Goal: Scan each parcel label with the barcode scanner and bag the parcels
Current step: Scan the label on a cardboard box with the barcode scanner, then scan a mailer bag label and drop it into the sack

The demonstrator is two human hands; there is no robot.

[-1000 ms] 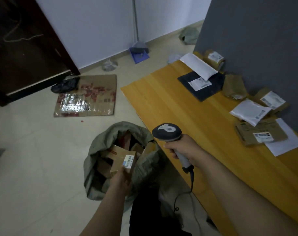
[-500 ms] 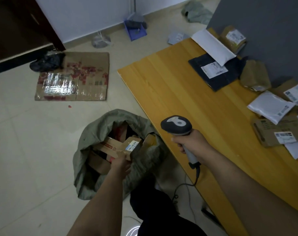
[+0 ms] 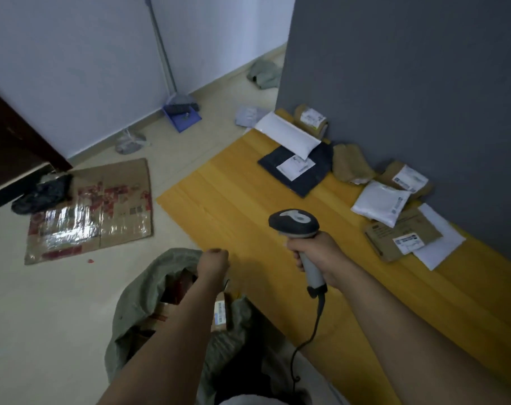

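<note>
The right hand (image 3: 315,255) is gripping the barcode scanner (image 3: 293,225); the left hand (image 3: 213,263) is hovering clenched and empty above the bag (image 3: 149,287). Parcels (image 3: 379,203) are waiting on the worktop (image 3: 233,206) beyond the right hand; during that reach, the dangling cable (image 3: 317,325) could be snagging the edge.

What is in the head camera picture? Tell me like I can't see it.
A person's right hand grips a barcode scanner over a wooden table, while the left hand, curled in a fist, hangs above a green sack with boxes inside. Labelled parcels lie along the grey wall.
</note>
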